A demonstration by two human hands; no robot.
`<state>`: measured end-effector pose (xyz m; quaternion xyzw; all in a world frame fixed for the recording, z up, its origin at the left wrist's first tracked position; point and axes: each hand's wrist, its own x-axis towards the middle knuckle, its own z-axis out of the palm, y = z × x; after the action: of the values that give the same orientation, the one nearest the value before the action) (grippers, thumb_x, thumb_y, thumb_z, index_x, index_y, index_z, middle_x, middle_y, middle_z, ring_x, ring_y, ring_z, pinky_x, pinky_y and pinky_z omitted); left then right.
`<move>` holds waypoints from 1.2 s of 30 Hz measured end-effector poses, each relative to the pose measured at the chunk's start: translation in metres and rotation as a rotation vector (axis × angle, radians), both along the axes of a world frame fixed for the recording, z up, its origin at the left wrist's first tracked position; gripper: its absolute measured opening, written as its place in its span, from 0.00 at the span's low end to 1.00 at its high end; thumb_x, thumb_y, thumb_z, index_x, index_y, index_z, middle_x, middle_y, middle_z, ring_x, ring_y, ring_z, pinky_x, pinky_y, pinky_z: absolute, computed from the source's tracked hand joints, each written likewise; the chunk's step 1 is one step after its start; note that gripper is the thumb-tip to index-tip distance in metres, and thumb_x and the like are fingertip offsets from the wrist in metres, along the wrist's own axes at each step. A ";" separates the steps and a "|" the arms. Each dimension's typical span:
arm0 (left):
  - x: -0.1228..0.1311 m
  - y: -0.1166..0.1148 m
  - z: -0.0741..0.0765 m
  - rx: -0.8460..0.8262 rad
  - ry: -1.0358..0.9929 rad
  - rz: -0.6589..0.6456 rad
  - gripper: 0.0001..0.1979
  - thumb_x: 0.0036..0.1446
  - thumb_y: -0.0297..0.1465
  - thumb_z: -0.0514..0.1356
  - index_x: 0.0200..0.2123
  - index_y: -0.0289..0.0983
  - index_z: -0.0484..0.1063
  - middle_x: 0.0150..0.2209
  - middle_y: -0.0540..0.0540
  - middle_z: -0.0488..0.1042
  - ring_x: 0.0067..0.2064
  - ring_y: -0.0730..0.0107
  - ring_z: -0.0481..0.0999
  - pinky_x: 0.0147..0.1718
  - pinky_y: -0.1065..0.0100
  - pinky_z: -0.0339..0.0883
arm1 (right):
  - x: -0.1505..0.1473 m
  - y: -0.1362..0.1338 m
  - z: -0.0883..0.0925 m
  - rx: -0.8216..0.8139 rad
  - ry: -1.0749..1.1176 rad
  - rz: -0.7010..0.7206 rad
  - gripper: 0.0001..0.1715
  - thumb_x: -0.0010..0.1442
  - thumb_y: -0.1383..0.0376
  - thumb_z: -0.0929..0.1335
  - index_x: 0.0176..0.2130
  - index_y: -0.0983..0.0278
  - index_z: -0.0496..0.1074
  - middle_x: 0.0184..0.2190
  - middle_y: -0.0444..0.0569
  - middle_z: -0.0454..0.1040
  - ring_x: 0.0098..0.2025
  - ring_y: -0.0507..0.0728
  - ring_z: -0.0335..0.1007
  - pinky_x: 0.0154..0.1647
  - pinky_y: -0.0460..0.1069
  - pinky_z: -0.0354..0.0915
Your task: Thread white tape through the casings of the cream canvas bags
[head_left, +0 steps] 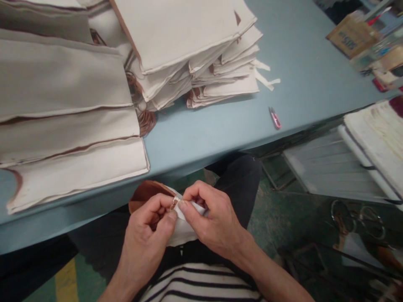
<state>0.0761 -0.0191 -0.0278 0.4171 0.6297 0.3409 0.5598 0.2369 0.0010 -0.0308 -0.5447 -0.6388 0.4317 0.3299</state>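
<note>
My left hand (151, 230) and my right hand (209, 209) meet over my lap, both closed in a pinch. Between them is a white and brown fabric piece (182, 234), its brown part (143, 195) showing beyond my left hand. My left fingers grip its edge beside a small light-coloured ring or buckle (174, 202), too small to make out fully. The right thumb and forefinger pinch the white cloth right beside that spot. Part of the piece is hidden under my hands.
Stacks of cream fabric pieces (189, 33) with brown edges cover the blue table (214, 138). Brown cord bundles (146, 122) lie between the stacks. Pink thread snips (275, 118) rest near the table edge. At right are a cardboard box (352, 35) and a rack with white cloth (378, 134).
</note>
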 end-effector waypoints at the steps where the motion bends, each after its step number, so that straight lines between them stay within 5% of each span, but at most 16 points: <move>1: 0.000 -0.001 0.001 -0.006 0.014 0.006 0.11 0.61 0.38 0.63 0.29 0.40 0.75 0.25 0.53 0.72 0.27 0.71 0.66 0.26 0.70 0.58 | 0.000 0.000 0.001 -0.039 0.014 -0.001 0.08 0.67 0.65 0.69 0.34 0.61 0.70 0.29 0.40 0.71 0.29 0.51 0.64 0.34 0.48 0.59; 8: -0.001 -0.003 0.006 0.051 0.075 -0.009 0.10 0.60 0.36 0.61 0.27 0.40 0.77 0.25 0.52 0.73 0.27 0.68 0.68 0.28 0.68 0.61 | 0.002 0.004 0.005 -0.378 0.227 0.041 0.11 0.66 0.58 0.70 0.34 0.61 0.70 0.26 0.38 0.67 0.27 0.50 0.60 0.29 0.46 0.56; 13: 0.000 -0.004 0.005 0.122 0.123 -0.012 0.11 0.60 0.34 0.60 0.25 0.42 0.77 0.24 0.53 0.74 0.26 0.68 0.69 0.29 0.68 0.62 | 0.002 0.008 0.005 -0.611 0.433 0.039 0.26 0.60 0.46 0.77 0.34 0.61 0.68 0.27 0.37 0.65 0.28 0.50 0.57 0.29 0.45 0.56; 22: -0.015 -0.014 -0.020 0.229 -0.090 -0.108 0.10 0.59 0.28 0.61 0.25 0.41 0.78 0.23 0.54 0.72 0.24 0.71 0.66 0.23 0.70 0.56 | 0.003 0.003 -0.021 -1.016 0.817 0.177 0.40 0.45 0.38 0.84 0.34 0.61 0.66 0.26 0.36 0.65 0.25 0.47 0.53 0.25 0.44 0.49; 27: -0.012 -0.009 -0.030 0.061 -0.312 -0.051 0.07 0.54 0.28 0.59 0.24 0.41 0.69 0.24 0.54 0.65 0.26 0.70 0.61 0.23 0.70 0.55 | -0.001 0.010 -0.030 -1.030 0.827 0.198 0.39 0.42 0.45 0.87 0.30 0.61 0.64 0.23 0.33 0.58 0.25 0.47 0.50 0.25 0.44 0.47; 31: -0.005 0.008 -0.041 0.008 -0.319 -0.004 0.06 0.49 0.28 0.58 0.22 0.41 0.63 0.26 0.53 0.63 0.29 0.68 0.62 0.26 0.69 0.56 | -0.006 0.016 -0.037 -0.950 0.749 0.120 0.40 0.42 0.42 0.86 0.30 0.61 0.64 0.24 0.34 0.61 0.25 0.47 0.51 0.26 0.44 0.47; 36: -0.014 0.019 -0.043 -0.026 -0.349 -0.111 0.04 0.53 0.31 0.60 0.26 0.40 0.70 0.30 0.51 0.68 0.30 0.68 0.62 0.28 0.68 0.58 | 0.003 0.017 -0.032 -0.865 0.670 0.093 0.39 0.48 0.37 0.82 0.34 0.62 0.67 0.25 0.35 0.64 0.25 0.48 0.51 0.26 0.45 0.48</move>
<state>0.0619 0.0003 -0.0707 0.3785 0.5034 0.3685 0.6838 0.2399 0.0181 -0.0626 -0.4348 -0.2865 0.8188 0.2418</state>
